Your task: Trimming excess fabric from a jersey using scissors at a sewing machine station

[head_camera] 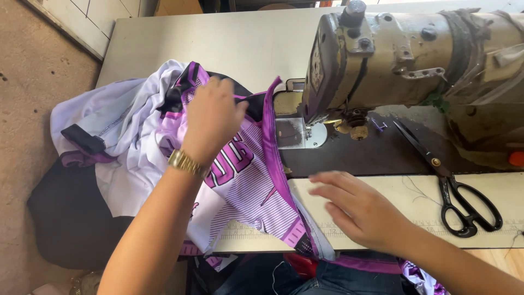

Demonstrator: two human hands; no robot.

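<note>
A white and purple printed garment [136, 142] with black trim lies bunched on the left half of the sewing table [240, 43]. My left hand [212, 117], with a gold watch on the wrist, presses down on the garment's upper folds, fingers curled into the cloth. My right hand [355, 205] hovers flat, fingers apart, over the pale board with a printed ruler [404, 191] at the table's front edge, holding nothing. The garment's purple hem [273, 147] runs just left of the machine's presser foot [314, 128].
A worn beige sewing machine [404, 54] stands at the upper right. Black scissors [458, 191] lie on the board right of my right hand. Dark cloth [71, 218] hangs off the table's left side over a concrete floor [27, 82].
</note>
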